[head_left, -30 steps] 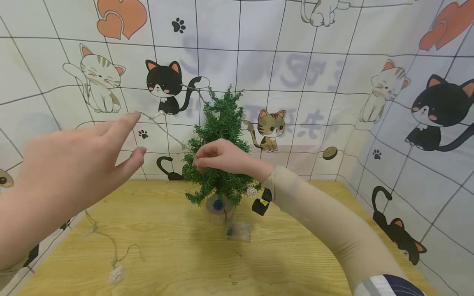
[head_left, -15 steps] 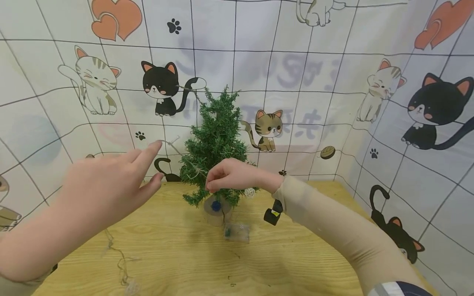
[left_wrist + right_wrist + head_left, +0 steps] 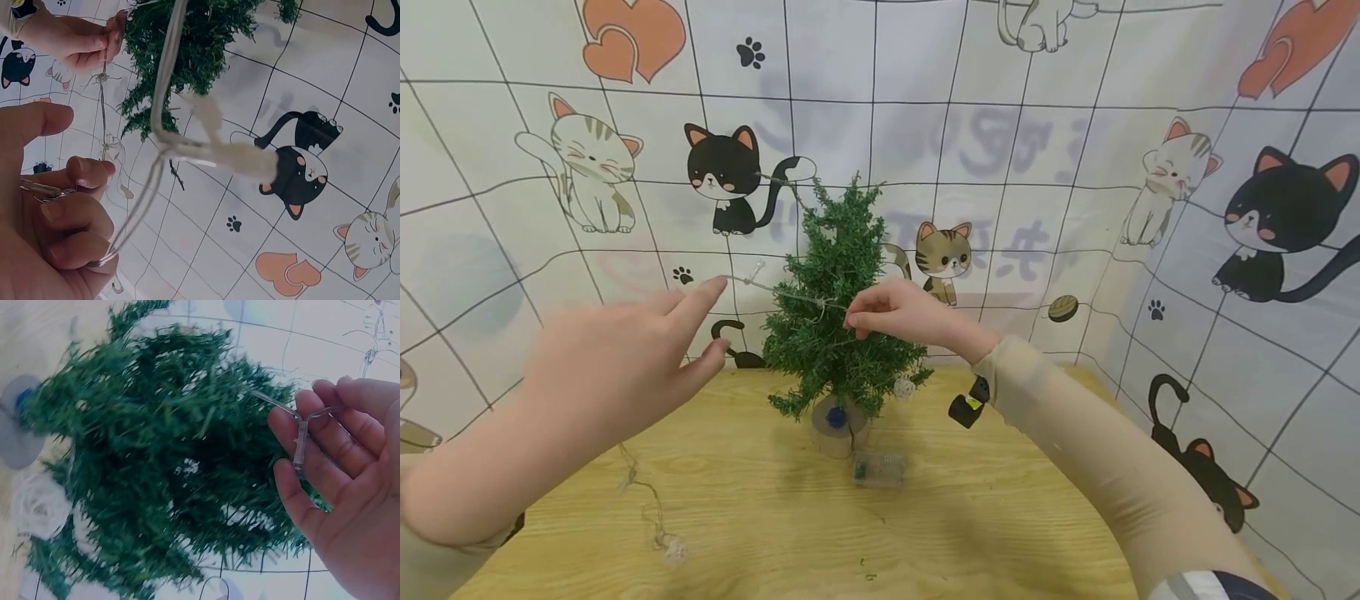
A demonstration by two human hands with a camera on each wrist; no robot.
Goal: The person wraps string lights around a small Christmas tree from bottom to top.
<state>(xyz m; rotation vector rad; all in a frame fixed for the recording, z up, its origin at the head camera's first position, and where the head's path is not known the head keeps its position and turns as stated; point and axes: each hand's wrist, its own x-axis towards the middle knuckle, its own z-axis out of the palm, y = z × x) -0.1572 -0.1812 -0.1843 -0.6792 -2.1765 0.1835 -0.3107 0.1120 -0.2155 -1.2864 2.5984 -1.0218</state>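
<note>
A small green artificial Christmas tree (image 3: 842, 242) stands upright on a round base (image 3: 827, 437). Across its front runs a clear string-light wire (image 3: 786, 293), stretched between both hands. My right hand (image 3: 906, 312) pinches the wire in front of the tree's middle. In the right wrist view a small clear bulb (image 3: 301, 445) hangs from the wire against its fingers. My left hand (image 3: 613, 358) is left of the tree, forefinger extended along the wire. Its other fingers curl round strands, as the left wrist view shows, where a blurred length of light wire (image 3: 165, 81) hangs close to the camera.
A clear battery box (image 3: 878, 471) lies on the wooden table (image 3: 760, 517) before the base. One white woven ball (image 3: 904, 387) hangs low on the tree's right; another woven ball (image 3: 675, 548) trails on wire at front left. Cat-printed cloth (image 3: 1000, 167) hangs close behind.
My left hand has moved right and down, closer to the tree. The right hand dipped, then rose rightward across the tree's front, drawing the wire with it. The trailing ball has shifted right.
</note>
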